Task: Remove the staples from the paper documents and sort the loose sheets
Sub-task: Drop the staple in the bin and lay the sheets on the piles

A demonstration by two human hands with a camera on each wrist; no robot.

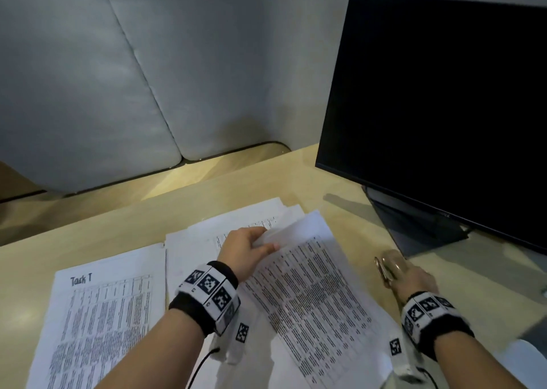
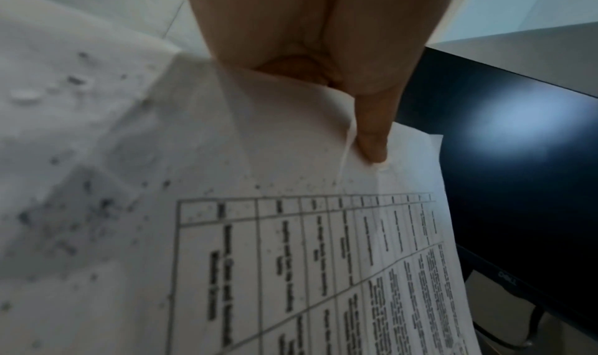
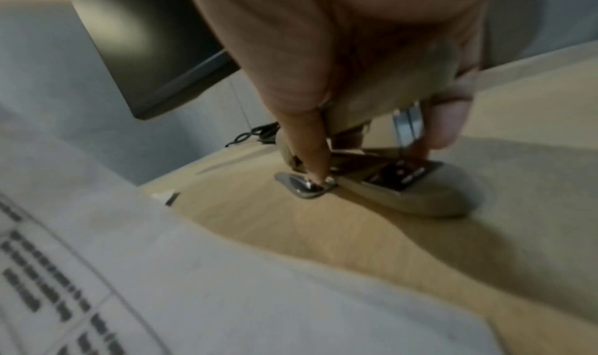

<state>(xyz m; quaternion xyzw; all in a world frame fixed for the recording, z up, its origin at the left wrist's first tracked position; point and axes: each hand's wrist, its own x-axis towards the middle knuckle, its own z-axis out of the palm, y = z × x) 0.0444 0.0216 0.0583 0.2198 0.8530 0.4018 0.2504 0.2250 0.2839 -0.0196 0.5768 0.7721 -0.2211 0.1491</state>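
Note:
A printed document with tables lies tilted in the middle of the desk over other white sheets. My left hand pinches its top edge, the thumb on top and the fingers curled under the sheet. A second sheet headed "Task" lies flat at the left. My right hand grips a beige staple remover on the desk right of the papers; its metal tip touches the wood, and the thumb and fingers curl round its body.
A black monitor on its stand fills the right side close behind my right hand. Grey padded panels wall the desk at the back. Bare wooden desk shows at the left and back.

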